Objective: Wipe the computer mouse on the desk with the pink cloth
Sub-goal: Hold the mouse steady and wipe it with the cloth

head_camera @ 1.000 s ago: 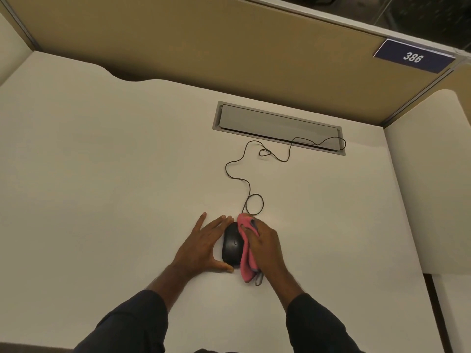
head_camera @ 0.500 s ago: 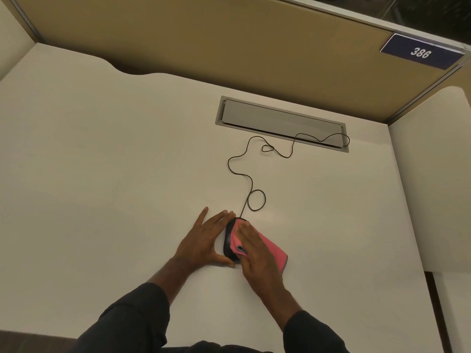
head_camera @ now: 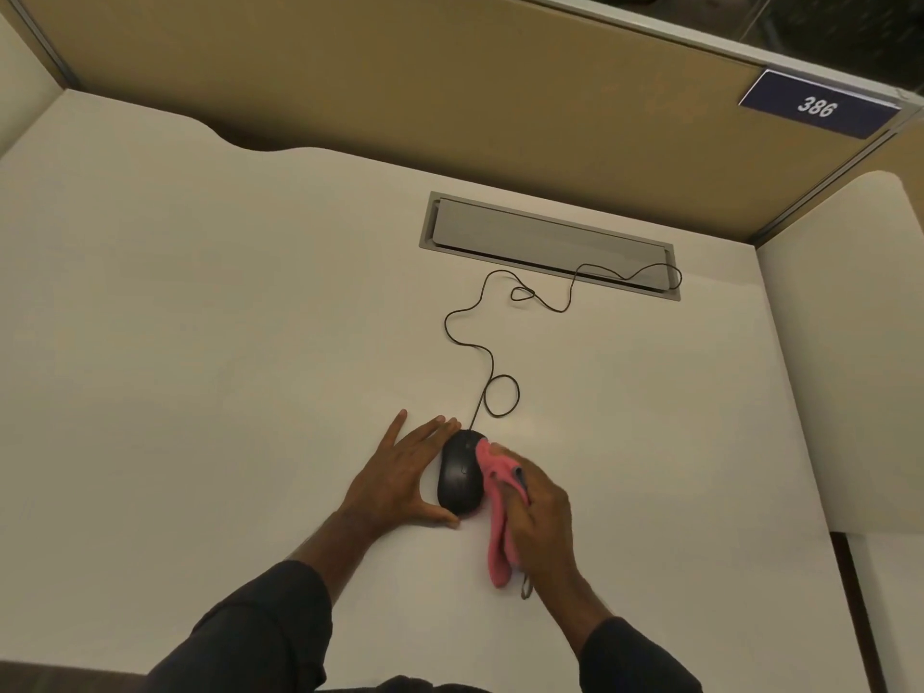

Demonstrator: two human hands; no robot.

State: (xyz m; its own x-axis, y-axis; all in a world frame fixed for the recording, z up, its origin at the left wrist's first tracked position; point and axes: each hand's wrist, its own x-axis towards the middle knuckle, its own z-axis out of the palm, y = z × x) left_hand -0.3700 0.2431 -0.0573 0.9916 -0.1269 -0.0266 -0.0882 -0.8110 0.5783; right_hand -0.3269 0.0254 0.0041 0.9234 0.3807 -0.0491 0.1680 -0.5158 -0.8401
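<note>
A black wired computer mouse [head_camera: 460, 475] lies on the white desk [head_camera: 200, 342], near its front edge. My left hand [head_camera: 400, 475] rests flat against the mouse's left side, thumb at its rear and fingers at its front, bracing it. My right hand [head_camera: 537, 522] grips a bunched pink cloth [head_camera: 495, 512] and presses it against the mouse's right side. The cloth's tail hangs toward me along the hand. Most of the mouse's top shows.
The mouse's thin black cable [head_camera: 487, 362] loops away to a grey cable tray [head_camera: 550, 242] set into the desk's back. Tan partition walls stand behind, with a blue sign [head_camera: 817, 105] reading 386. A white side panel [head_camera: 845, 367] bounds the right.
My right hand slid the cloth off the mouse's top to its right side and bunched it lengthwise. The left hand stayed braced on the mouse.
</note>
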